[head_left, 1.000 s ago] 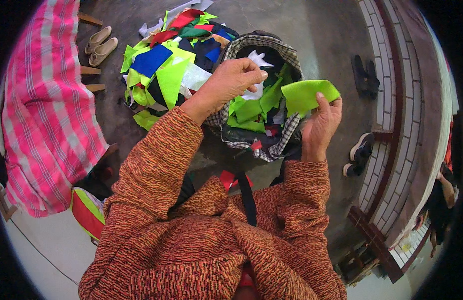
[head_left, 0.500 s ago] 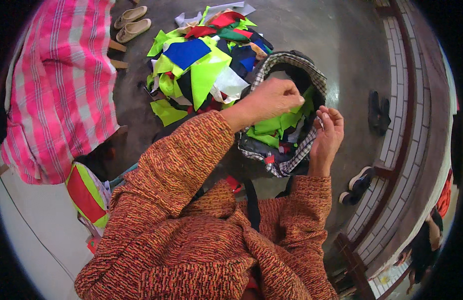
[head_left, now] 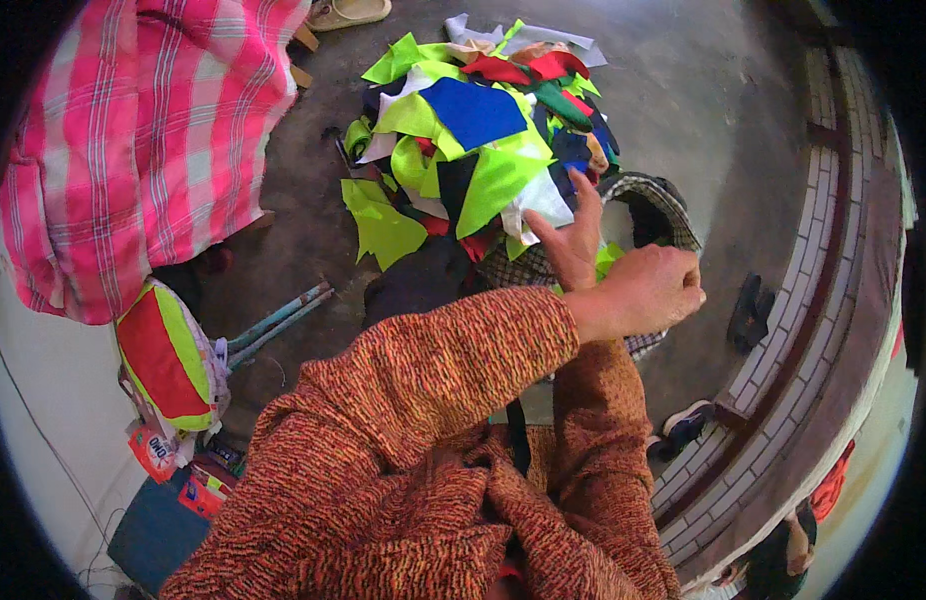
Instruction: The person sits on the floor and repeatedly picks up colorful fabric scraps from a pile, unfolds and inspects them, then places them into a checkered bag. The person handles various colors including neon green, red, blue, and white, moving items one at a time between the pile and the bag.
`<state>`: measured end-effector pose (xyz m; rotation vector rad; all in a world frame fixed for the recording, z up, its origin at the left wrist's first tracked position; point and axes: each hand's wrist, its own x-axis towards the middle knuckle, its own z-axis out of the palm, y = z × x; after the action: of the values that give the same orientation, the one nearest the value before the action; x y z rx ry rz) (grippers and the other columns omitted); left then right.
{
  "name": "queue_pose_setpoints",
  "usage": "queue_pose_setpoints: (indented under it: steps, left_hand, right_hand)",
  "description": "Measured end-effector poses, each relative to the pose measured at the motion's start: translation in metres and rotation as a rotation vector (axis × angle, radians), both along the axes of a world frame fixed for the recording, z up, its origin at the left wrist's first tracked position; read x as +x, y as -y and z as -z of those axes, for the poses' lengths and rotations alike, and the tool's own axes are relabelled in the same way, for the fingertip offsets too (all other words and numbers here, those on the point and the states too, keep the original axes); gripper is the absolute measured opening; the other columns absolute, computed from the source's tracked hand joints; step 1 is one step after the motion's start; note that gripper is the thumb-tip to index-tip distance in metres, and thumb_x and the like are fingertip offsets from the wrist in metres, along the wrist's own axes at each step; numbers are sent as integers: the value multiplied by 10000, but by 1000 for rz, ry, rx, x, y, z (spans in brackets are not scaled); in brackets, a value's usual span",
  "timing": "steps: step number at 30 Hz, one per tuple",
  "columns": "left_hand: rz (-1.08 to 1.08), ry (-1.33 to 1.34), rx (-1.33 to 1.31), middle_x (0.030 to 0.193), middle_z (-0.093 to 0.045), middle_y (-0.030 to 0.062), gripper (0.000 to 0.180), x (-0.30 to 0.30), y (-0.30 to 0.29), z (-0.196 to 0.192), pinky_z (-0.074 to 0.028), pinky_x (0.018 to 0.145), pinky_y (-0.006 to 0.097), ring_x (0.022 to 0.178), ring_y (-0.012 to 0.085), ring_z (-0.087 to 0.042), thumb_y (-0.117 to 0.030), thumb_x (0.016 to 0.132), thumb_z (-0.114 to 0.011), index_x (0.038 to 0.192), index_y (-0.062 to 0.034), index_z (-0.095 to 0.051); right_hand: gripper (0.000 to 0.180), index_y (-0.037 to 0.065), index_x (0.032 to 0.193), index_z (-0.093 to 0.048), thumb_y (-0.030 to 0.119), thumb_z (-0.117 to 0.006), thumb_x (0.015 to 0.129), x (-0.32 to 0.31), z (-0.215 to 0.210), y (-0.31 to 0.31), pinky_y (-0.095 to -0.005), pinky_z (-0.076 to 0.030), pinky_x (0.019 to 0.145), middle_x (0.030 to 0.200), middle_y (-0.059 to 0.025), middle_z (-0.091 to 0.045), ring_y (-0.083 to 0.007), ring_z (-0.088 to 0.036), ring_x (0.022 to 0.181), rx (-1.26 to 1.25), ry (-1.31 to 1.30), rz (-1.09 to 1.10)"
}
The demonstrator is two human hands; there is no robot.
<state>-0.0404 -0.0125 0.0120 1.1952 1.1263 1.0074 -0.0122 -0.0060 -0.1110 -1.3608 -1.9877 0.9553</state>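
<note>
The left hand (head_left: 651, 290), curled, crosses above the right wrist; whether it holds anything cannot be told. The right hand (head_left: 575, 240) stretches forward, digits spread wide, over the black-and-white checked cloth bag (head_left: 673, 215). The smooth grey floor (head_left: 703, 90) meets a white-brick ledge (head_left: 783, 300) along its right edge. Beyond the bag, a pile of multicoloured cloth scraps (head_left: 473, 115) includes a lime-green triangular piece (head_left: 503, 185) pointing near-left, its long axis slanting far-right.

A big pile of bright cloth scraps (head_left: 488, 115) is heaped on the grey floor (head_left: 698, 110), with a checked bag (head_left: 671, 206), dark slippers (head_left: 751, 312) and pale shoes (head_left: 358, 11).
</note>
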Motion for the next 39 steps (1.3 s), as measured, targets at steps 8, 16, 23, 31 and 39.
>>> queue_pose_setpoints:
  steps: [8,16,23,31,39]
  left_hand:
    - [-87,51,-62,719,-625,157,214,-22,-5,-12,-476,628,402,692,319,-619,-234,784,-615,790,-21,-590]
    - [-100,47,-43,712,-628,149,194,-26,-6,-13,-479,615,408,684,323,-622,-216,786,-615,800,-25,-587]
    - [-48,65,-19,733,-630,144,239,-15,-4,-12,-479,634,410,708,312,-622,-260,783,-615,813,-25,-587]
    - [238,196,56,768,-632,83,289,-10,-4,-24,-482,719,310,724,177,-612,-272,776,-655,886,-9,-611]
    - [6,450,-106,860,-627,46,245,-25,-12,-35,-488,693,254,780,116,-617,-237,862,-567,941,-7,-591]
  right_hand:
    - [908,252,1324,-370,274,-829,541,-117,22,-15,-592,-406,846,1434,-169,-210,-488,-266,1243,133,592,-234]
    - [327,128,998,-504,72,-639,706,-63,68,-45,-448,-471,713,999,-153,-614,-342,-598,886,-101,296,-190]
    - [428,32,1248,-450,-7,-562,837,-23,-2,-33,-257,-375,910,1189,-52,-527,-154,-496,1065,-384,-540,-75]
    - [459,20,1319,-371,122,-498,890,65,-85,14,-288,-376,950,1247,-99,-481,-190,-476,1127,-156,-543,179]
    - [505,29,1322,-372,201,-416,849,123,-117,64,-371,-388,985,1296,-150,-446,-255,-481,1157,-475,-1194,481]
